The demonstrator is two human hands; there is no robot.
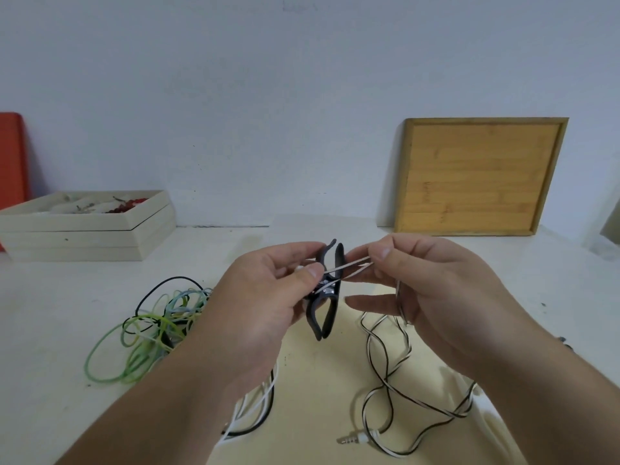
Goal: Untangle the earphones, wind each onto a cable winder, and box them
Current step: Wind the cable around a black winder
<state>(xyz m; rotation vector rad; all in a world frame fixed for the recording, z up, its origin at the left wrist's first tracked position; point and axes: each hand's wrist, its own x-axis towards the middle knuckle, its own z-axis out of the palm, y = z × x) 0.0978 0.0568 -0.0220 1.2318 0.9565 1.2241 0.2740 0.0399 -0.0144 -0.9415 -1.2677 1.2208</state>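
Note:
My left hand (pixel 268 297) grips a dark grey cable winder (pixel 327 297) upright above the table, thumb pressing a white cable against its middle. My right hand (pixel 432 290) pinches the white-and-black earphone cable (pixel 385 370) just right of the winder, pulled taut across it. The rest of that cable trails down in loose loops on the table, ending at a white audio plug (pixel 352 440). A tangle of green, light blue and black earphone cables (pixel 151 330) lies to the left. Another white and black cable (pixel 255 414) shows under my left forearm.
A stack of shallow cream boxes (pixel 84 236) stands at the back left, the top one open with small items inside. A wooden tray (pixel 476 176) leans on the wall at the back right. An orange board (pixel 11 156) stands at the far left. A beige sheet (pixel 318 397) lies under the cables.

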